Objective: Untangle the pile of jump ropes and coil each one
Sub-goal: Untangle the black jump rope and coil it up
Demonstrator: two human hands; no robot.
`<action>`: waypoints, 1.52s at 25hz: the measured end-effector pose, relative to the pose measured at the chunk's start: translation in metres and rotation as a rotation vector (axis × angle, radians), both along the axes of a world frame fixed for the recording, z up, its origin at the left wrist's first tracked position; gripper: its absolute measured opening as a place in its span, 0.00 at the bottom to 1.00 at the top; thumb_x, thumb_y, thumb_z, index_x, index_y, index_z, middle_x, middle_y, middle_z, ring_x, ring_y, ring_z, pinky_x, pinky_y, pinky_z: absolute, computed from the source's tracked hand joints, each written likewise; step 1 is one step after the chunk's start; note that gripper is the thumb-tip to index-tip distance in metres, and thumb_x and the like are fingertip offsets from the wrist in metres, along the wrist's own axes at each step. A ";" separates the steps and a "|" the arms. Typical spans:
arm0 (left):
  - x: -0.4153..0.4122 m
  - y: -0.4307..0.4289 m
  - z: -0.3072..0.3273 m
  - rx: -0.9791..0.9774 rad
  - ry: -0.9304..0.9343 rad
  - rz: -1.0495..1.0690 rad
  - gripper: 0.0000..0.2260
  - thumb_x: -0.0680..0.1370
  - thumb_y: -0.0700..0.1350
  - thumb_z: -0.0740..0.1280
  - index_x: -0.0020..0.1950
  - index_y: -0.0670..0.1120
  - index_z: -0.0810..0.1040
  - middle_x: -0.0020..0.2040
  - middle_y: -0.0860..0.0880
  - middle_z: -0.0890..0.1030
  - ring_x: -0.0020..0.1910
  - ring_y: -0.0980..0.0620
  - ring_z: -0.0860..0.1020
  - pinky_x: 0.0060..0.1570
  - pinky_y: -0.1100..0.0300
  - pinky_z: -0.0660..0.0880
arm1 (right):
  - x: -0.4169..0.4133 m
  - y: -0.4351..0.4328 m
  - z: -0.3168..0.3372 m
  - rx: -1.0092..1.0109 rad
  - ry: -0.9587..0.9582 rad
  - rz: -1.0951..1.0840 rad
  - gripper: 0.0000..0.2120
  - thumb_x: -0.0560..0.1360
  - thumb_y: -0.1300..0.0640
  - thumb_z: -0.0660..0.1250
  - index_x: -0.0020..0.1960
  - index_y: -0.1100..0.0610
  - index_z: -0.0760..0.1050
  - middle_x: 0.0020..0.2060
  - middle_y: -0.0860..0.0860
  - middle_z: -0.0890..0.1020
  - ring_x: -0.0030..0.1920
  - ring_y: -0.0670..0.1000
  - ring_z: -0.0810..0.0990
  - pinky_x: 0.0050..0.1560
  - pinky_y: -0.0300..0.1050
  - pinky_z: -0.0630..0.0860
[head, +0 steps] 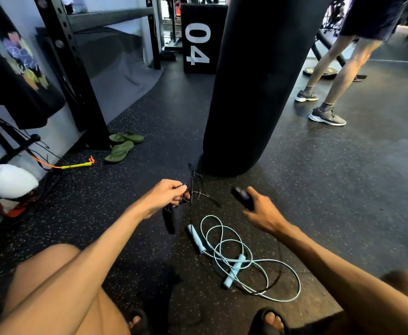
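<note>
Holding the black rope (192, 177) apart to expose its tangle, we are pinching loops in our left grip (165, 195) and clutching a handle (240, 197) in our right grip (262, 211); the blue rope (234, 270) is lying loose on the floor (319, 189), five o'clock from the tangle.

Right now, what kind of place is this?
Probably a gym: a big black punching bag, a steel rack with holes, and a light blue jump rope on the speckled rubber floor.

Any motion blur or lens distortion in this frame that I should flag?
Head view: the black handle gripped by the right hand is motion-blurred; the left hand and light blue rope are sharp; wide-angle bending tilts the punching bag and rack upright.
</note>
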State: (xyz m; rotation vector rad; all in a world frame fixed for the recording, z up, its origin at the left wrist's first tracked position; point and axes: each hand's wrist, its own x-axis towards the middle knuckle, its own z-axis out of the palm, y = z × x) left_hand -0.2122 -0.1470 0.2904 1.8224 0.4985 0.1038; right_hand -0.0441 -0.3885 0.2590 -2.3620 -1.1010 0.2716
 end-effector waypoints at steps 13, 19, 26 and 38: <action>0.016 -0.017 -0.017 0.318 -0.085 -0.021 0.17 0.74 0.54 0.67 0.40 0.38 0.77 0.31 0.50 0.73 0.32 0.57 0.69 0.33 0.58 0.64 | -0.059 0.057 0.022 0.349 1.022 -0.077 0.17 0.74 0.54 0.73 0.55 0.66 0.80 0.48 0.61 0.86 0.24 0.46 0.70 0.25 0.38 0.70; 0.015 -0.026 -0.014 0.336 -0.139 -0.055 0.10 0.78 0.45 0.68 0.42 0.39 0.78 0.32 0.53 0.73 0.33 0.59 0.70 0.34 0.62 0.65 | -0.052 0.060 0.020 0.400 0.849 -0.195 0.19 0.75 0.53 0.72 0.54 0.69 0.76 0.41 0.60 0.85 0.23 0.49 0.74 0.24 0.40 0.72; 0.015 -0.032 -0.008 0.347 -0.240 -0.037 0.08 0.79 0.46 0.68 0.42 0.43 0.79 0.33 0.55 0.76 0.33 0.62 0.72 0.35 0.64 0.68 | -0.052 0.043 0.033 0.513 0.815 -0.033 0.12 0.78 0.52 0.69 0.54 0.59 0.74 0.40 0.53 0.84 0.25 0.50 0.73 0.27 0.43 0.74; 0.022 -0.052 -0.009 0.483 -0.327 -0.004 0.06 0.75 0.39 0.70 0.42 0.37 0.77 0.35 0.48 0.77 0.35 0.61 0.71 0.36 0.63 0.68 | -0.045 0.052 0.022 0.538 0.496 -0.170 0.17 0.66 0.44 0.74 0.41 0.57 0.77 0.33 0.58 0.82 0.28 0.51 0.75 0.31 0.57 0.76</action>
